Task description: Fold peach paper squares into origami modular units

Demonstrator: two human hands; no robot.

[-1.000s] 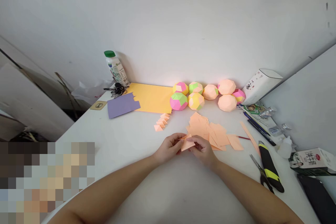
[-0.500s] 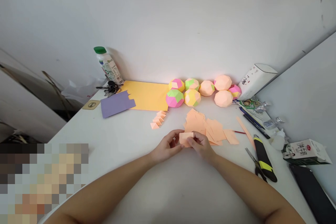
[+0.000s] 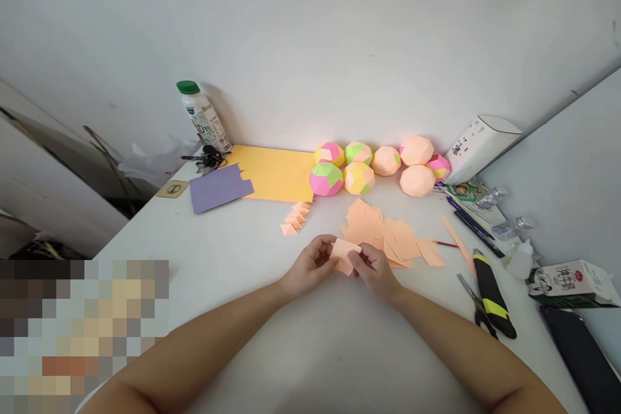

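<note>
A small peach paper piece (image 3: 345,255) is held between both hands above the white table. My left hand (image 3: 310,266) pinches its left side. At its right side, the thumb of my right hand (image 3: 376,268) presses on the face, with the fingers behind it. Whether the paper is folded double, I cannot tell. Just beyond my hands lies a loose pile of peach paper pieces (image 3: 363,223). A short row of folded peach paper units (image 3: 295,218) rests to the left of the pile.
Several faceted paper balls (image 3: 359,178) line the wall. Yellow paper (image 3: 279,174), purple paper (image 3: 218,189), keys (image 3: 209,158) and a green-capped bottle (image 3: 206,118) stand left. To the right are scissors (image 3: 478,304), a black-and-yellow cutter (image 3: 495,297), a glue bottle (image 3: 520,260) and a milk carton (image 3: 572,283).
The paper piece in my hands has turned from level to tilted, and more of its face shows. Both hands keep their grip. The whole view has shifted slightly.
</note>
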